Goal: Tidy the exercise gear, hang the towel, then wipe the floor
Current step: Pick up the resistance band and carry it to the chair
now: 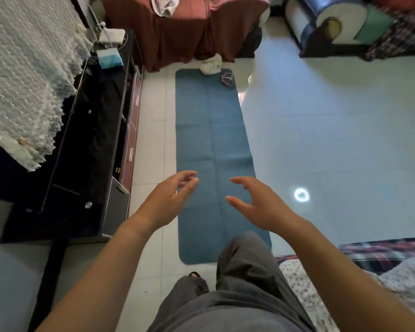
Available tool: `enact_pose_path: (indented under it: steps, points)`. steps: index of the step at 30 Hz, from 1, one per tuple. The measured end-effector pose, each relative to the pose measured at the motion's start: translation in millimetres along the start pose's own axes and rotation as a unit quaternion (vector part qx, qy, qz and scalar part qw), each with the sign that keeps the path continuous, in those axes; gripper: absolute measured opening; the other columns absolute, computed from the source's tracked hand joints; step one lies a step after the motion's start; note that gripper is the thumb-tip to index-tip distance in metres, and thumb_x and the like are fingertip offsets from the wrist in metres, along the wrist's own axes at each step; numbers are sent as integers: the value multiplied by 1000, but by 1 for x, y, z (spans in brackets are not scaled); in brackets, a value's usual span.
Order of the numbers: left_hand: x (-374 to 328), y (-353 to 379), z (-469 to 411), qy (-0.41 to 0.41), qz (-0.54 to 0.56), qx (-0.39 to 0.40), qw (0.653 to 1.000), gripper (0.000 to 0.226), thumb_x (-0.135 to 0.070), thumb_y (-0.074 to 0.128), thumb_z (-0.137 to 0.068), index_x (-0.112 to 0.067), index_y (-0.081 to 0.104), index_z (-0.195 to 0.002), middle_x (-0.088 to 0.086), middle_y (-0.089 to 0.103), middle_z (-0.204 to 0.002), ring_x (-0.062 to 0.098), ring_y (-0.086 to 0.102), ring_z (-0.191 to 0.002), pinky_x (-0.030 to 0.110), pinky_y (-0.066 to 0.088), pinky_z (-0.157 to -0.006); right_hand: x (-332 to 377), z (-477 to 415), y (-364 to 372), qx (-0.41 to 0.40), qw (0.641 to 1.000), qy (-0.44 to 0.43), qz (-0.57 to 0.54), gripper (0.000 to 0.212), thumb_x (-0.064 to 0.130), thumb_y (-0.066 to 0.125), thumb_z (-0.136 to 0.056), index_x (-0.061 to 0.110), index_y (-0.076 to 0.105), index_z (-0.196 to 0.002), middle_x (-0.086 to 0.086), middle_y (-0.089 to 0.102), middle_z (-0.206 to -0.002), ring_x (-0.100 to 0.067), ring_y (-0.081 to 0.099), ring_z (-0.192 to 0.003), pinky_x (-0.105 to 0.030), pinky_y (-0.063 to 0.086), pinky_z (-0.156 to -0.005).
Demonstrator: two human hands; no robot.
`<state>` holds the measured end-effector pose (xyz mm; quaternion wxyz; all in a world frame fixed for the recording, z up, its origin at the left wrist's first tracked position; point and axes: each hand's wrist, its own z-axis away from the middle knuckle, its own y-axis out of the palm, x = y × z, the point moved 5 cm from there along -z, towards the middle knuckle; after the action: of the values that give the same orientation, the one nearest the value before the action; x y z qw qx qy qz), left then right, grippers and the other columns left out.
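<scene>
A long blue exercise mat (pixel 209 130) lies flat on the white tiled floor, running away from me. At its far end sit a crumpled white towel (pixel 211 64) and a small pink and purple band (pixel 227 78). My left hand (pixel 168 200) and my right hand (pixel 256 204) hover side by side above the near part of the mat. Both are empty, with fingers spread and slightly curled. My leg in grey trousers stands on the mat's near end.
A black glass TV stand (pixel 86 149) with a lace cloth (pixel 24 75) runs along the left. A sofa under a reddish cover (pixel 185 27) stands beyond the mat. Another sofa (pixel 345 25) is far right, and patterned bedding (pixel 369 267) near right.
</scene>
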<state>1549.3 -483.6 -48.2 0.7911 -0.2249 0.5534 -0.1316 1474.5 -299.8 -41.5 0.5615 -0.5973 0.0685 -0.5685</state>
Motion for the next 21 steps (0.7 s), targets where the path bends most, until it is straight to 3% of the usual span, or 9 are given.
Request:
enact_pose_path:
  steps: [5,11,17,21]
  points:
    - [-14,-2,-40,7,-16,12,1000,58,-59,34,-84,-27,49,-130,-13,54,-125,3,49,-114,21,36,-91,-17,-31,-24,-11,1000,8,-5,54,43,56,-89,21,42,-136,4,44,-140,-11,42,-127,-18,30,-98]
    - [-35,12,-107,-2,-50,5,999,45,-50,37,-92,-28,47,-131,-18,49,-119,-2,45,-107,19,34,-90,-56,-89,-69,-21,1000,-5,-22,53,42,57,-89,21,43,-135,5,46,-139,-10,42,-127,-16,28,-96]
    - [-106,73,-240,7,-90,18,996,41,-46,38,-94,-26,50,-129,-14,52,-122,0,47,-109,18,34,-90,-151,-181,-166,-17,1000,-22,-11,54,42,55,-90,21,40,-137,4,42,-143,-12,39,-129,-13,24,-95]
    - [-169,122,-346,4,-148,26,989,44,-47,38,-94,-24,50,-130,-10,54,-128,6,49,-116,23,36,-97,-227,-246,-246,11,999,-32,1,54,40,55,-91,19,40,-138,2,43,-142,-13,40,-130,-19,28,-101]
